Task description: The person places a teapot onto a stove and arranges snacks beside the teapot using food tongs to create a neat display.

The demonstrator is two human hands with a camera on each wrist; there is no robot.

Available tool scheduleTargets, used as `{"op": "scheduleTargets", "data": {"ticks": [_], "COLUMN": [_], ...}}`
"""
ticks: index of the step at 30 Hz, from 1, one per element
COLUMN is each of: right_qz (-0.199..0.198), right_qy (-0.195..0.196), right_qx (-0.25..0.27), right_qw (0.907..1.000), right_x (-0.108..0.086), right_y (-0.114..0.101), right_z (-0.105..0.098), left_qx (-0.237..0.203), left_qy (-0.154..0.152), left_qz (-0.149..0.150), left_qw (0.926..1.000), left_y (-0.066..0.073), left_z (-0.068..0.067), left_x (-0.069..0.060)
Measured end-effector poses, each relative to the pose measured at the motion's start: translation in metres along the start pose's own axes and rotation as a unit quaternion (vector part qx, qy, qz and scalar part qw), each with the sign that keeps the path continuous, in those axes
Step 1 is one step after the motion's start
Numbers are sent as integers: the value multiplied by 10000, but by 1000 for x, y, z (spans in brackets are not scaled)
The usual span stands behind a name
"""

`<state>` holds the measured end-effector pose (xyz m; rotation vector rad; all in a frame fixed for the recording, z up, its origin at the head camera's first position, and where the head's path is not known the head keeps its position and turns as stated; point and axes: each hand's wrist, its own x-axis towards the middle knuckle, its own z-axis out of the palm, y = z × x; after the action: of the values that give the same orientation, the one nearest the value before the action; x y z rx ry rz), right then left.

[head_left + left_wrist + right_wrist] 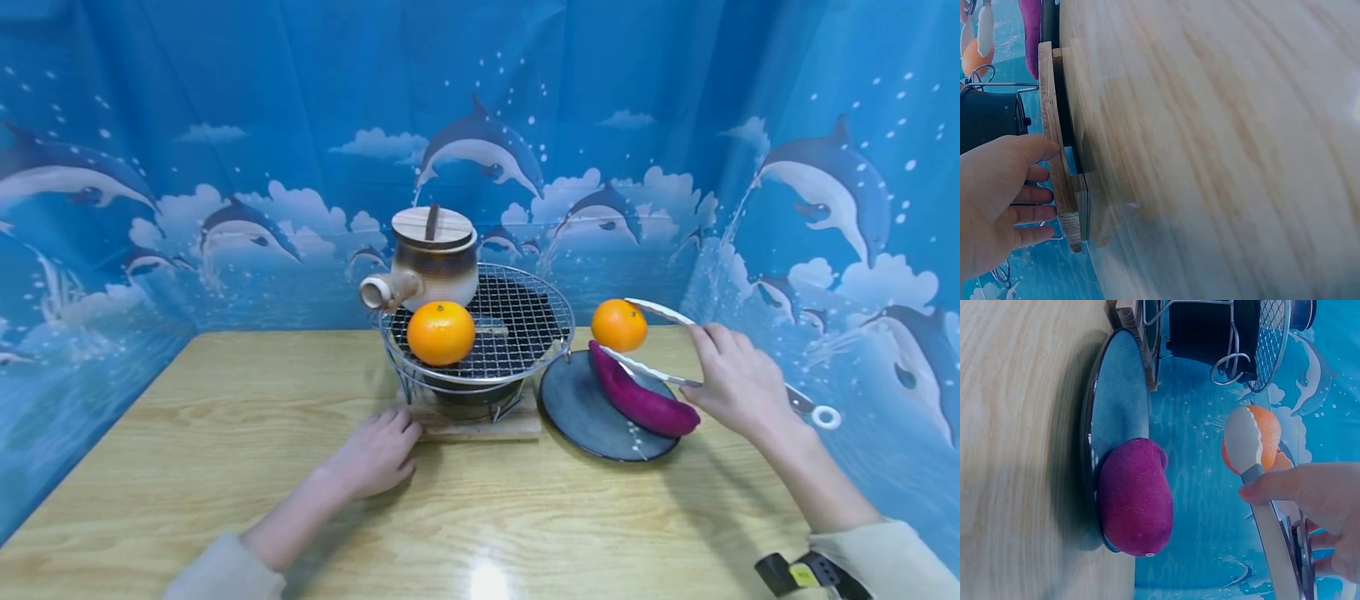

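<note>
My right hand (738, 379) grips metal tongs (660, 375) with pale, scalloped tips. Between those tips is an orange (619, 325), raised above the table in the right wrist view. Below it, a purple sweet potato (648, 404) lies across a dark blue-grey plate (577, 408). My left hand (375, 454) touches the left end of a wooden board (480, 429), its fingers loosely extended in the left wrist view (1004, 194). On the board stands a round grill with a wire rack (517, 333), carrying a second orange (441, 333) and a lidded clay pot (442, 262).
The pot's hollow side handle (382, 290) juts out leftward over the rack's edge. A wood-grain table (225, 417) runs under everything. A blue dolphin-print curtain (300, 125) encloses the back and both sides. The plate sits close to the board's right end.
</note>
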<state>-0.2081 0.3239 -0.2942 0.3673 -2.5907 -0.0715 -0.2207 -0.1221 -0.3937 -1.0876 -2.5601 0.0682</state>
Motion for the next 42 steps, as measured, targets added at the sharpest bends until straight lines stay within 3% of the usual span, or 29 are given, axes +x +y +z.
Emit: {"op": "scheduleTargets", "data": {"ticks": [8,15,23,42], "right_qz": [103,-9,74,-84], "right_qy": [-192,31,-74,108], "right_qx": [-25,-23,-33,25], "right_qw": [9998,10000,9999,9999], "right_x": [1,5,10,15], "right_y": [0,0,-3,-10], "right_z": [-8,-13,-19,-31], "left_qx": [-12,-58,1,-4], "left_qy": [-13,-14,75,2], "left_qz": [8,-2,93,43], "left_qw": [10000,10000,9999,10000], "left_y": [0,0,-2,0], "left_z": [0,0,2,1], "left_x": [0,0,0,0]}}
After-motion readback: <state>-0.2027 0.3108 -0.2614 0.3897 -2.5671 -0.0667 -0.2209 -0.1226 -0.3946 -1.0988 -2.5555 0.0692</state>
